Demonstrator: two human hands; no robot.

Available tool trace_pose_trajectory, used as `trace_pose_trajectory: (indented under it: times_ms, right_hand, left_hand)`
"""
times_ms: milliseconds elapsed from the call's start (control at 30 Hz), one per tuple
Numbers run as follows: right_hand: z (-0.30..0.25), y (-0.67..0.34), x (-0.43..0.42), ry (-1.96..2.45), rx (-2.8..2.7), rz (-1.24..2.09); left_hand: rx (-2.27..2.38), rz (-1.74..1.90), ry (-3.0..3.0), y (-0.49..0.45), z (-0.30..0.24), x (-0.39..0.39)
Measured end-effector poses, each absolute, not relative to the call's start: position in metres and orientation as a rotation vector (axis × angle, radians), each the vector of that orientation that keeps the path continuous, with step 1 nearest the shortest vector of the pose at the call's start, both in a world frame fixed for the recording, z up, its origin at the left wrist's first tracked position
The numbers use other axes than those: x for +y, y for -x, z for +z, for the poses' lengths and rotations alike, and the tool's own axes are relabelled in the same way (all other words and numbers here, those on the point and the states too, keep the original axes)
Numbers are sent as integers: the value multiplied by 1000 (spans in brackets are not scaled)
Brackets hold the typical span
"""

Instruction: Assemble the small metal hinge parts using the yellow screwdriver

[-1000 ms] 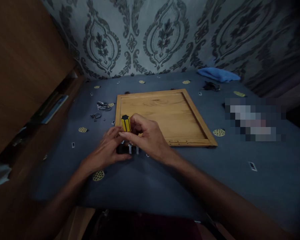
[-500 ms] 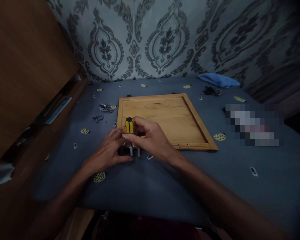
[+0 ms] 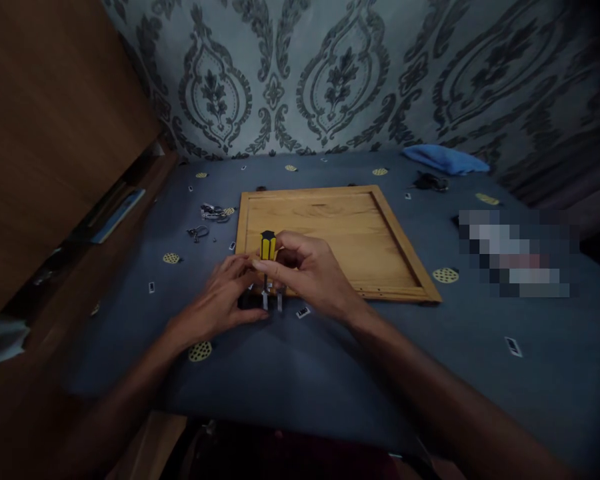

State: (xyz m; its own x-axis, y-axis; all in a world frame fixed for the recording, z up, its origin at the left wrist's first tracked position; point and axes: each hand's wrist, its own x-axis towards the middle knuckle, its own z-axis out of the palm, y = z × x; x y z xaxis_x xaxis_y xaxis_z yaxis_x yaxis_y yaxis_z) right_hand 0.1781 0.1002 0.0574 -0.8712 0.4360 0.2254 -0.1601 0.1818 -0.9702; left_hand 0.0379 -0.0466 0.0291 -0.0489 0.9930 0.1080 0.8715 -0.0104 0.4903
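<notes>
My right hand [image 3: 307, 270] is closed round a yellow-and-black screwdriver [image 3: 267, 247], held upright with its tip down near the front left corner of a wooden panel [image 3: 340, 233]. My left hand [image 3: 220, 300] lies beside it, fingers curled over a small dark metal part [image 3: 260, 300] on the blue cloth. Two short shiny pins show below the fingers. What the left fingers grip is mostly hidden.
A blue patterned cloth [image 3: 360, 360] covers the table. Small metal fittings [image 3: 211, 213] lie at the left of the panel. A folded blue cloth [image 3: 445, 159] and a dark object [image 3: 430, 180] sit at the back right. A brown cabinet [image 3: 50, 133] stands on the left.
The view has shifted slightly, so the scene sits a bit to the right. The screwdriver stands more upright; both hands stay on the same spot.
</notes>
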Motion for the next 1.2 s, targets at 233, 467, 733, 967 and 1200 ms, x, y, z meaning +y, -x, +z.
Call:
trace_pose_trajectory:
  times_ms: [233, 467, 733, 967, 1200]
  right_hand:
    - [61, -178, 105, 127, -1958, 1922]
    - [61, -179, 105, 127, -2015, 1851]
    - [67, -182, 98, 182, -2006, 1819]
    - [67, -184, 103, 75, -2072, 1830]
    - [59, -177, 91, 193, -1923, 1804]
  left_hand:
    - [1997, 626, -1952, -38, 30, -46]
    - [2002, 623, -1975, -39, 30, -46]
    - [1992, 671, -1987, -38, 26, -47]
    - [1983, 668, -1982, -39, 30, -46]
    - [1990, 637, -1936, -39, 31, -46]
